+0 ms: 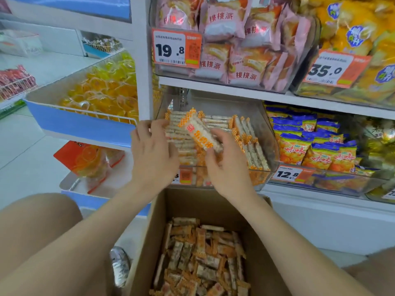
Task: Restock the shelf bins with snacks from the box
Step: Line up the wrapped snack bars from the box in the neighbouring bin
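An open cardboard box (158,227) stands below me, filled with several orange-and-white snack bars (198,259). Above it sits a clear shelf bin (270,135) holding rows of the same bars. My right hand (226,167) grips one snack bar (199,130) over the bin, tilted with its orange end up. My left hand (152,152) reaches into the bin's left side, fingers curled against a stack of bars (175,133) lying flat there. More bars stand on edge at the bin's right.
A white shelf upright (142,60) rises left of the bin. Neighbouring bins hold pink pastry packs (224,39), blue-and-orange snack bags (310,144) and yellow packs (352,39). A blue-fronted basket of yellow jelly cups (102,88) juts out at left. My knees flank the box.
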The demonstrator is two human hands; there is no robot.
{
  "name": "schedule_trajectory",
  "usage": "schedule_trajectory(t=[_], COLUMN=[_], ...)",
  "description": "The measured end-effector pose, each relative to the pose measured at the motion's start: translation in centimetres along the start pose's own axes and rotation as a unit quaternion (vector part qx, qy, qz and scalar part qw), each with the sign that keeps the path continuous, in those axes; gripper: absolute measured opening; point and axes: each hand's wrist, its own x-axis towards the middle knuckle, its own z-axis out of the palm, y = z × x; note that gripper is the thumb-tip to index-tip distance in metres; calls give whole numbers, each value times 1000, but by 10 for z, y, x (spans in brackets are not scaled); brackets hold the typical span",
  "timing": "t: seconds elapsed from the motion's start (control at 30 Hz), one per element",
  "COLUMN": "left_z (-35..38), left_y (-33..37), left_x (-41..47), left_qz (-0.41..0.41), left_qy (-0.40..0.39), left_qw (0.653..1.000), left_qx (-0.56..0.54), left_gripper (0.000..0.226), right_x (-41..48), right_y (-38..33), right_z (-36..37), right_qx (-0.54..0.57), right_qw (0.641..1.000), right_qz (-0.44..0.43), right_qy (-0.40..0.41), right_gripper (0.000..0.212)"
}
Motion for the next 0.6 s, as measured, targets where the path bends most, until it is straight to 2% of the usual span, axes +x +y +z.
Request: schedule_trajectory(t=[0.1,0.17,0.27,0.43,0.6], left_z=[16,21,23,28,31], left_y=[-9,-16,-25,-28,-27], left_x=[11,20,32,30,32], left_qz=[-35,-23,2,18,8], left_qy=[-68,-89,-82,-112,-115], left_qw=[994,991,986,967,965], left_qx=[76,96,147,226,234], left_gripper=[69,72,59,26,30], right_x=[49,81,124,174,193], right_y=[13,20,26,35,39], right_z=[18,35,59,86,97], right_qx=[-137,-212,-260,-284,-316], right_qw=[990,977,964,953,944], right_qz=[-35,-31,-15,-4,-21], right_qy=[3,-21,-54,-105,-95], right_gripper=[48,51,55,71,88])
